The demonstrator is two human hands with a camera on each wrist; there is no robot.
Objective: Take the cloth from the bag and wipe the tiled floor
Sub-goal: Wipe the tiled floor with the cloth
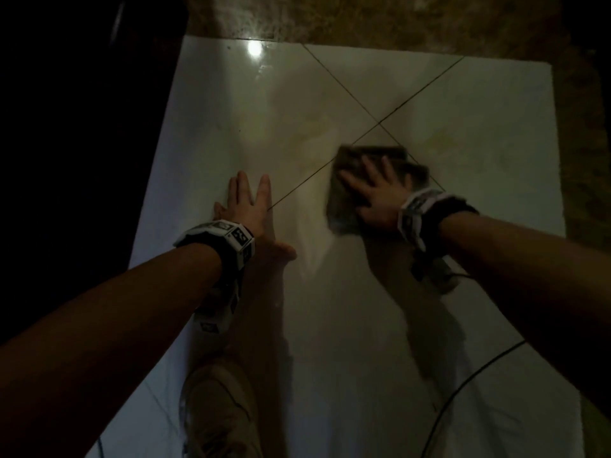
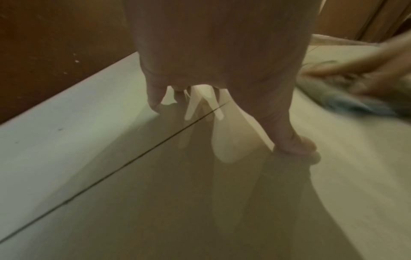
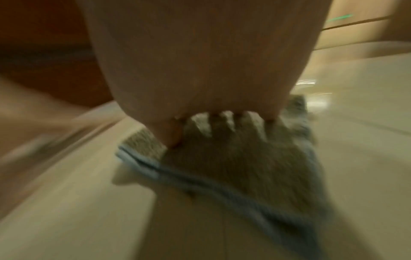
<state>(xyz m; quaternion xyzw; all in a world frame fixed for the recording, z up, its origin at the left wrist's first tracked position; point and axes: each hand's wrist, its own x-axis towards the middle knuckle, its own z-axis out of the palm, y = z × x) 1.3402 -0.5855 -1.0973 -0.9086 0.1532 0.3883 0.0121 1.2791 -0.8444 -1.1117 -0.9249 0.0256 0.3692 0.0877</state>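
Your right hand [image 1: 377, 196] lies flat on the cloth [image 1: 350, 213], fingers spread and straight, pressing it to the floor [image 1: 330, 325] right of the frame's centre in the head view. The cloth is folded and greyish, with a pale blue edge [image 3: 200, 183] showing in the right wrist view (that view is badly blurred). It sits just below where two dark grout lines [image 1: 380, 125] cross, and it covers part of one of them.

Your left hand [image 1: 246, 209] is planted on the bare tile to the left of the cloth, apart from it, fingers straight and fanned out, thumb stretched toward the frame's centre. It has hold of nothing. In the left wrist view its fingertips [image 2: 153, 103] touch the glossy tile beside a grout line, and the cloth shows at the right edge as a blur.

A bright light reflection [image 1: 254, 47] sits near the top of the floor. A dark cable [image 1: 463, 385] curves across the lower right.
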